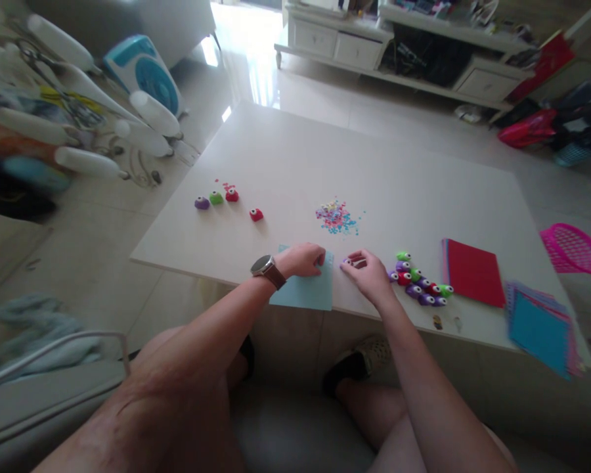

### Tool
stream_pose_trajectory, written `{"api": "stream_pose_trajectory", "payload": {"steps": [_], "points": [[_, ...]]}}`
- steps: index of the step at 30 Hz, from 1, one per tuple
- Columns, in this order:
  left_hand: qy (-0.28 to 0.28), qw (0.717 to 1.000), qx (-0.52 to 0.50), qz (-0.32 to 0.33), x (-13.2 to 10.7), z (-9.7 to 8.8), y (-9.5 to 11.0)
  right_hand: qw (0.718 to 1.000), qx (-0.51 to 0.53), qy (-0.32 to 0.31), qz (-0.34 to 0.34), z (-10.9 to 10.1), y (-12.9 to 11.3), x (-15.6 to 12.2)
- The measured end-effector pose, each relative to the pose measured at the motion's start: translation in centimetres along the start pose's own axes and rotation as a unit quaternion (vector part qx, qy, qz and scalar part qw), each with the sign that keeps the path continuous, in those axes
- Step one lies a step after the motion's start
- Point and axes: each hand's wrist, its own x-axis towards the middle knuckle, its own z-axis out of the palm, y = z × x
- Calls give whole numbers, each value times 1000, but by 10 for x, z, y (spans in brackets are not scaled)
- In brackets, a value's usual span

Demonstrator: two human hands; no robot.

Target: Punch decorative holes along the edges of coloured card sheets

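A light blue paper sheet (303,292) lies at the table's near edge, with small marks along its upper and right edges. My left hand (306,259), wearing a wristwatch, rests over the sheet's upper right part with its fingers curled in. Whatever those fingers hold is hidden. Just right of the sheet, my right hand (365,269) grips a small purple craft punch (346,263) with an eye on it, between thumb and fingers. Beyond both hands lies a pile of coloured paper confetti (339,217). Several similar punches (416,282) in purple, green and red cluster right of my right hand.
More punches (217,197) stand at the table's left, beside some red confetti (228,186). On the right lie a red paper stack (475,272) and a blue-topped stack (539,332). A pink basket (574,248) stands beyond the table's right edge.
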Motion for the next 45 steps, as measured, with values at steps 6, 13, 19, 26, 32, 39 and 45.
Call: {"api": "stream_pose_trajectory", "payload": {"steps": [6, 13, 19, 26, 32, 39, 45], "points": [[10, 1000, 12, -1, -1, 0, 1, 990, -92, 1, -110, 3, 7, -3], [5, 1000, -15, 3, -2, -5, -2, 956, -283, 48, -61, -30, 8, -1], [3, 1000, -26, 4, -2, -6, -3, 929, -361, 83, -2, -49, 18, 1], [10, 1000, -23, 4, -4, -4, -1, 998, -11, -65, -9, -14, 8, 2], [17, 1000, -19, 3, -5, -2, 1, 991, 132, 9, -21, -1, 3, 3], [16, 1000, -13, 5, -4, -2, 0, 996, 86, 22, -23, -16, -6, 3], [52, 998, 4, 27, -9, -5, 10, 990, -34, -49, -127, -11, -11, -10]]}}
